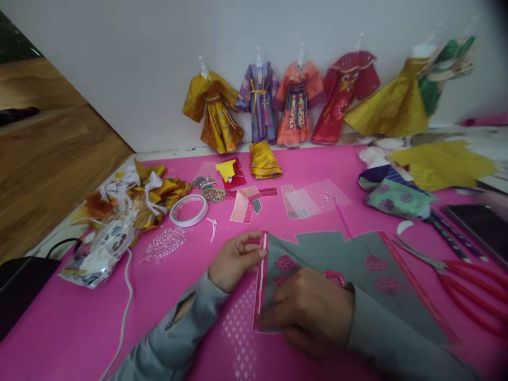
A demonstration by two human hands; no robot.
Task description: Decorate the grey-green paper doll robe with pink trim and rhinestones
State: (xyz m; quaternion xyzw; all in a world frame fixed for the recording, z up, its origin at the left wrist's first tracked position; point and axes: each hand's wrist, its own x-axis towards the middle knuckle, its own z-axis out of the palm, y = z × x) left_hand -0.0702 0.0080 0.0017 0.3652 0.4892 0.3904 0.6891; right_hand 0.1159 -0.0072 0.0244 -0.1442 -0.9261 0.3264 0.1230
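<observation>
A grey-green fabric piece point(337, 248) with pink motifs and pink borders lies flat on the pink table. A white strip point(261, 286) runs along its left border. My left hand point(238, 259) pinches the top left corner of the fabric between thumb and fingers. Over the lower left part, my right hand point(307, 307) rests with its fingers bent, the fingertips at the border near the strip's lower end. Those fingertips are slightly blurred, and whether they grip anything is unclear. Part of the fabric is hidden under the right hand and sleeve.
Red-handled scissors point(468, 280) lie right of the fabric, with a dark phone point(480, 227) beyond. A tape roll point(189, 210), a plastic bag point(101, 254) and fabric scraps point(146, 196) are at the left. Several small dresses point(299, 103) line the wall behind the pink table point(166, 317).
</observation>
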